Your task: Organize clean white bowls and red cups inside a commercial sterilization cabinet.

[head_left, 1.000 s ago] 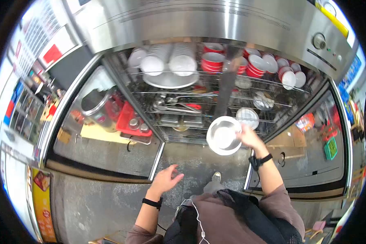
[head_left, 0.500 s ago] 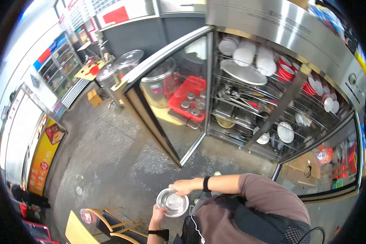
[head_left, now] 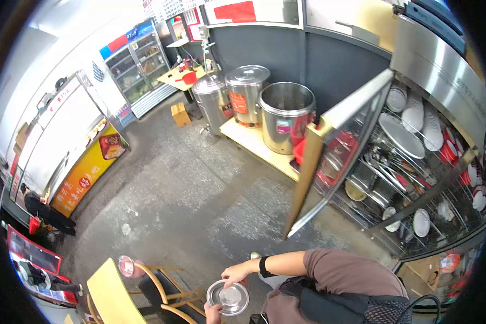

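A round, shiny stainless-steel bowl is held in front of my body at the bottom middle of the head view, its open side facing up. My left hand grips the near-left rim, the thumb lying over the edge. On the far side, my right hand is closed on the rim, with a dark band around the wrist. Part of the right fingers is hidden behind the bowl. The bowl hangs over the grey floor, beside a wooden chair.
At right stands a steel dish cabinet with stacked bowls and utensils; its glass door juts out. Large steel pots line the wall. A yellow table is at lower left. Two people appear at far left.
The view has turned left, so the cabinet sits farther right and more pots and the counter show. Both hands still hold the bowl, which is slightly lower in view.
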A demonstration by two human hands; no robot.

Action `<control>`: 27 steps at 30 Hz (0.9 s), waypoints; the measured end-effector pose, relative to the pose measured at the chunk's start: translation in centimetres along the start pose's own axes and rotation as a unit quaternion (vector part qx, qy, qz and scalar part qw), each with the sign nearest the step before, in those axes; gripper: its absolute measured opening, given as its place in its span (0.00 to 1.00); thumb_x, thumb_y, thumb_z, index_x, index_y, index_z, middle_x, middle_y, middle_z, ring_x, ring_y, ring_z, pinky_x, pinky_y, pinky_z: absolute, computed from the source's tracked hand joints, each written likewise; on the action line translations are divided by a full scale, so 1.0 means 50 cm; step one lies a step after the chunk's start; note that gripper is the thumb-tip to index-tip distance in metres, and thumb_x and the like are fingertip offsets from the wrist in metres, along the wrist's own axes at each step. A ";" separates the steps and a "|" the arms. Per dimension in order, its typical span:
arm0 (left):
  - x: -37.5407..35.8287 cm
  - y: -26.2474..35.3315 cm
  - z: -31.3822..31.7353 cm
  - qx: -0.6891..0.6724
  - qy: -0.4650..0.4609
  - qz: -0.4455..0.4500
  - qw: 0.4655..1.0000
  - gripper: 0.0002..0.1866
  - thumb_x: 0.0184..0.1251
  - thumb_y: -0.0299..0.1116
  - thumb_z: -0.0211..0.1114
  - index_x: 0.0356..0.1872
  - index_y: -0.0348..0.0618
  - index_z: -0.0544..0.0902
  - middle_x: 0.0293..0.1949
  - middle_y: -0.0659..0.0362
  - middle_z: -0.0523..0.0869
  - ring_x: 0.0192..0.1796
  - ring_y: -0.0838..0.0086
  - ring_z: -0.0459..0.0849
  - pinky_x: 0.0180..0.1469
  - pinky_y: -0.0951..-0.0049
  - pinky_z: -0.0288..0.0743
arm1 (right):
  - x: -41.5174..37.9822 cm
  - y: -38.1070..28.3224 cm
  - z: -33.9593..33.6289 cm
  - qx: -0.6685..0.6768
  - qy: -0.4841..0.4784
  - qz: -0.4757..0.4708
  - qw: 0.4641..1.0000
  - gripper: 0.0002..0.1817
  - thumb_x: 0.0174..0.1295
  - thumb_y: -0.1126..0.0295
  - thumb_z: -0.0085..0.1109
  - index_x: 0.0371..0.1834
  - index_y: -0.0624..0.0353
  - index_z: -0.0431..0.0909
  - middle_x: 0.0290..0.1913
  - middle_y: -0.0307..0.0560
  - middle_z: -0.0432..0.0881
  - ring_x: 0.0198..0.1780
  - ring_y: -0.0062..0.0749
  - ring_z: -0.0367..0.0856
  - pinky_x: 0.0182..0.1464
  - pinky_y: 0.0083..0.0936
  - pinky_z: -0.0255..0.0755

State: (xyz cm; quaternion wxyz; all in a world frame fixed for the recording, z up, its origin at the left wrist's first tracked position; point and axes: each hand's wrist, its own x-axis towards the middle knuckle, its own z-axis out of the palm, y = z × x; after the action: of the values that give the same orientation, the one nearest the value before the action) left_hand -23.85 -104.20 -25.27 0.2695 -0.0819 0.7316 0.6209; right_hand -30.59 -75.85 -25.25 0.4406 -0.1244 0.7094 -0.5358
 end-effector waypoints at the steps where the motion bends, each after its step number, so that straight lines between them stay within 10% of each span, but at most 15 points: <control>1: 0.008 0.075 0.009 0.015 0.011 0.000 1.000 0.02 0.54 0.23 0.59 0.24 0.37 0.76 0.23 0.66 0.75 0.25 0.76 0.71 0.27 0.68 0.62 | 0.034 -0.002 -0.042 0.024 -0.018 0.004 1.000 0.29 0.66 0.54 0.67 0.61 0.66 0.78 0.41 0.55 0.89 0.36 0.41 0.93 0.30 0.38 0.87; 5: 0.257 0.032 -0.094 -0.005 0.001 0.043 0.999 0.23 0.47 0.16 0.59 0.48 0.30 0.87 0.39 0.58 0.92 0.40 0.71 0.89 0.45 0.69 0.82 | 0.160 -0.022 -0.205 0.027 -0.031 -0.024 0.999 0.23 0.61 0.64 0.65 0.53 0.73 0.82 0.36 0.61 0.90 0.30 0.46 0.93 0.28 0.41 0.88; 11: 0.387 0.363 -0.050 0.115 0.038 0.091 0.988 0.21 0.48 0.17 0.59 0.47 0.30 0.87 0.38 0.58 0.91 0.39 0.70 0.87 0.45 0.71 0.80 | 0.296 -0.131 -0.393 -0.114 0.067 -0.065 0.989 0.14 0.50 0.74 0.66 0.36 0.77 0.88 0.33 0.64 0.90 0.33 0.51 0.94 0.29 0.44 0.89; 17: 0.607 0.415 -0.040 0.182 -0.014 0.097 0.978 0.31 0.50 0.19 0.62 0.63 0.27 0.80 0.52 0.48 0.91 0.52 0.58 0.90 0.58 0.62 0.82 | 0.282 -0.141 -0.581 -0.159 0.124 -0.048 0.978 0.14 0.45 0.74 0.67 0.32 0.75 0.89 0.31 0.61 0.90 0.32 0.46 0.91 0.28 0.43 0.84; 19: 0.629 0.505 0.036 0.401 0.057 0.278 0.871 0.42 0.53 0.31 0.70 0.75 0.36 0.70 0.60 0.39 0.85 0.68 0.43 0.80 0.74 0.51 0.71 | 0.266 -0.093 -0.646 -0.109 0.150 -0.003 0.983 0.14 0.43 0.73 0.67 0.31 0.75 0.88 0.29 0.57 0.89 0.29 0.45 0.89 0.27 0.44 0.80; 22: 0.737 0.595 0.125 0.473 -0.079 0.493 0.726 0.35 0.54 0.42 0.76 0.65 0.42 0.79 0.59 0.46 0.86 0.70 0.52 0.80 0.77 0.37 0.62 | 0.263 0.040 -0.752 -0.045 0.207 0.010 0.977 0.14 0.43 0.71 0.68 0.29 0.73 0.88 0.25 0.52 0.86 0.25 0.40 0.83 0.27 0.41 0.75; 25: 0.817 0.677 0.225 0.548 -0.301 0.550 0.554 0.32 0.59 0.61 0.77 0.51 0.45 0.85 0.53 0.55 0.89 0.63 0.61 0.85 0.78 0.26 0.54 | 0.154 0.037 -0.843 0.006 0.237 0.079 0.968 0.14 0.43 0.68 0.69 0.27 0.70 0.87 0.25 0.49 0.86 0.25 0.35 0.81 0.27 0.40 0.72; 27: 0.908 0.726 0.276 0.646 -0.396 0.477 0.445 0.21 0.66 0.53 0.72 0.47 0.46 0.86 0.50 0.57 0.89 0.60 0.63 0.87 0.80 0.31 0.56 | 0.146 0.109 -0.906 0.007 0.285 0.101 0.953 0.13 0.45 0.66 0.71 0.27 0.66 0.89 0.26 0.48 0.87 0.25 0.33 0.80 0.27 0.39 0.72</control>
State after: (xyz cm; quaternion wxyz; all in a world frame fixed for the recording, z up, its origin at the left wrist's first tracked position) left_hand -74.52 -73.45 -17.61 0.1667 0.7323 0.6593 -0.0352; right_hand -67.55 -48.96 -31.88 0.2724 0.1087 0.8107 -0.5067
